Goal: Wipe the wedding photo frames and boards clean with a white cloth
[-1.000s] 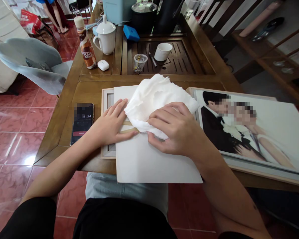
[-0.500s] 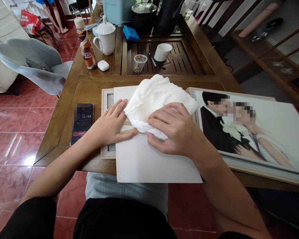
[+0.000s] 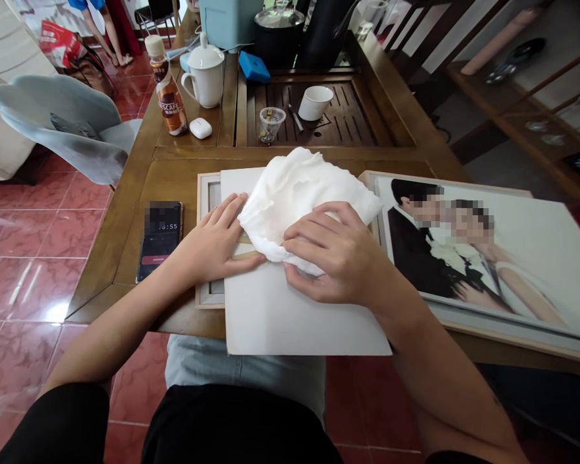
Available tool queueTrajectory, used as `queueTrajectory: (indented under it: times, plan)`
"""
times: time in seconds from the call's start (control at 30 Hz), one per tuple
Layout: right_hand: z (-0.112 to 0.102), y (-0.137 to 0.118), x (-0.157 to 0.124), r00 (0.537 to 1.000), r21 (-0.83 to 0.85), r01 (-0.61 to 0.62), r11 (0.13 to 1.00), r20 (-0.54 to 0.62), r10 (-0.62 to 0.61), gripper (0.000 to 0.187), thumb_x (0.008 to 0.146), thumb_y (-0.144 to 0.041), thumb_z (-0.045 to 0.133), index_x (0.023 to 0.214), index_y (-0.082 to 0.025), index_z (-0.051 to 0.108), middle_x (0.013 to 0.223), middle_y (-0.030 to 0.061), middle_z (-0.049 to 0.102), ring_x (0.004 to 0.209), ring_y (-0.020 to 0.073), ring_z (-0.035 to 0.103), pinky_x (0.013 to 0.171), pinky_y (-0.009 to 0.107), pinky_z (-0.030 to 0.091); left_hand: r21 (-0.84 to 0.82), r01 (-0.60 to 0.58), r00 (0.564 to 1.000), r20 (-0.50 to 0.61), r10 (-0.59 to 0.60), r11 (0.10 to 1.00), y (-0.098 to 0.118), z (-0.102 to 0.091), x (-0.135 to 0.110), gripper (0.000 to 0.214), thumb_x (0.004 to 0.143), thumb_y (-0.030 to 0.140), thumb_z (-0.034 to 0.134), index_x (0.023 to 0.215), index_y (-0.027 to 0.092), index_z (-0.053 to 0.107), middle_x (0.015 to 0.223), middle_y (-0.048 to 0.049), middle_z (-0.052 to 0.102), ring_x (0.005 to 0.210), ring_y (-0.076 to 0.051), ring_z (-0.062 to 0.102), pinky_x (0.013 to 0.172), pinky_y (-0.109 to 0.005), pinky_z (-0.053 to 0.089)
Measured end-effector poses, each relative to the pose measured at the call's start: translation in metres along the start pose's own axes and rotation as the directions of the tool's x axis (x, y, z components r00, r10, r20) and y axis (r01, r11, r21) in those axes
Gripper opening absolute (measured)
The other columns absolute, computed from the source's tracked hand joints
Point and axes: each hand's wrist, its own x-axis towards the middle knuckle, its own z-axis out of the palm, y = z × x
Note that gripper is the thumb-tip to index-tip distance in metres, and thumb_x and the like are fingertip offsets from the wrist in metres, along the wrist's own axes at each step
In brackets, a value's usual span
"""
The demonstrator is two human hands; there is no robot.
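Note:
My right hand (image 3: 336, 254) presses down on a crumpled white cloth (image 3: 299, 193), fingers curled over its near edge. The cloth lies on a white board (image 3: 290, 316) that overhangs the table's front edge. My left hand (image 3: 215, 241) rests flat on the board's left side, fingers spread, thumb along a thin wooden strip (image 3: 244, 254). Under the board sits a small wooden picture frame (image 3: 205, 241), only its left side showing.
A large framed wedding photo (image 3: 488, 251) lies to the right. A phone (image 3: 159, 238) lies left of the frame. Further back stand a coffee bottle (image 3: 168, 90), a white teapot (image 3: 205, 71), an earbud case (image 3: 200, 127), a plastic cup (image 3: 271, 122) and a white cup (image 3: 315, 101). A grey chair (image 3: 62, 125) stands at the left.
My right hand has shifted slightly left and toward me with the cloth. My left hand stays in place.

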Motion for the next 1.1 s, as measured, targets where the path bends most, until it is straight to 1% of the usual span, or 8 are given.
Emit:
queueTrajectory:
  times: [0.1,0.23,0.47,0.63,0.73,0.83,0.93,1.1]
  plan:
    - [-0.0004,-0.0007,0.0005,0.999,-0.005,-0.035,0.999,0.006,0.035,0.010,0.086,-0.017,0.058,0.081,-0.020,0.066,0.084,0.0026,0.072,0.081,0.0203,0.064,0.089,0.040,0.044,-0.006,0.000,1.000,-0.004,0.000,1.000,0.0007,-0.0003,0.0003,0.086,0.098,0.071,0.049,0.159,0.015,0.028,0.170,-0.0212,0.024,0.159,-0.040,0.019,0.129,-0.056,0.024]
    - [-0.0010,-0.0026,0.0016,0.994,-0.077,-0.107,0.991,0.017,0.109,0.010,0.086,-0.020,0.057,0.081,-0.021,0.066,0.084,0.0031,0.072,0.080,0.0207,0.062,0.088,0.039,0.043,-0.011,0.010,1.000,-0.009,-0.010,1.000,0.0018,-0.0008,0.0002,0.086,0.098,0.072,0.047,0.159,0.017,0.026,0.170,-0.0197,0.025,0.160,-0.039,0.018,0.129,-0.056,0.025]
    - [-0.0009,-0.0024,0.0018,0.988,-0.170,-0.154,0.973,0.003,0.157,0.011,0.086,-0.023,0.056,0.082,-0.020,0.065,0.082,0.0033,0.071,0.079,0.0212,0.063,0.085,0.038,0.042,0.003,0.009,1.000,0.002,-0.009,1.000,0.0031,-0.0023,0.0011,0.084,0.097,0.073,0.048,0.155,0.014,0.032,0.169,-0.0219,0.026,0.159,-0.041,0.018,0.129,-0.056,0.026]
    - [0.0014,0.0004,-0.0011,0.962,-0.292,-0.262,0.920,0.000,0.274,0.016,0.089,-0.027,0.054,0.087,-0.019,0.067,0.083,0.0045,0.071,0.080,0.0227,0.063,0.084,0.038,0.041,0.014,0.020,1.000,0.004,-0.020,1.000,0.0016,0.0002,0.0010,0.094,0.097,0.077,0.042,0.161,0.011,0.021,0.169,-0.0241,0.023,0.159,-0.040,0.018,0.128,-0.056,0.025]
    - [0.0024,0.0015,-0.0026,0.950,-0.318,-0.298,0.900,-0.013,0.311,0.017,0.089,-0.028,0.054,0.090,-0.018,0.068,0.086,0.0056,0.071,0.081,0.0235,0.062,0.084,0.039,0.040,0.014,0.021,1.000,-0.001,-0.021,1.000,0.0009,0.0017,0.0004,0.094,0.097,0.078,0.040,0.162,0.013,0.019,0.170,-0.0233,0.023,0.160,-0.039,0.017,0.128,-0.056,0.025]
    - [0.0018,0.0024,-0.0026,0.958,-0.286,-0.271,0.919,0.012,0.286,0.017,0.090,-0.027,0.053,0.091,-0.018,0.067,0.086,0.0058,0.071,0.082,0.0238,0.062,0.086,0.039,0.041,0.011,0.018,1.000,-0.003,-0.018,1.000,0.0007,0.0020,0.0003,0.095,0.097,0.078,0.040,0.162,0.012,0.018,0.170,-0.0235,0.022,0.160,-0.040,0.018,0.127,-0.057,0.025]
    - [0.0004,0.0033,-0.0014,0.980,-0.228,-0.180,0.957,0.037,0.193,0.014,0.090,-0.025,0.053,0.089,-0.018,0.065,0.085,0.0051,0.071,0.082,0.0229,0.063,0.087,0.039,0.042,0.007,0.018,1.000,0.001,-0.018,1.000,0.0012,0.0009,0.0008,0.095,0.097,0.078,0.042,0.162,0.012,0.019,0.170,-0.0234,0.022,0.160,-0.040,0.017,0.127,-0.057,0.026]
    - [0.0001,0.0024,0.0002,0.999,-0.072,-0.044,0.996,0.018,0.045,0.009,0.089,-0.019,0.055,0.085,-0.020,0.064,0.085,0.0033,0.072,0.082,0.0209,0.065,0.090,0.039,0.044,0.011,0.018,1.000,0.015,-0.018,1.000,0.0017,-0.0008,0.0010,0.088,0.098,0.075,0.044,0.158,0.012,0.029,0.170,-0.0223,0.023,0.160,-0.039,0.017,0.128,-0.054,0.026]
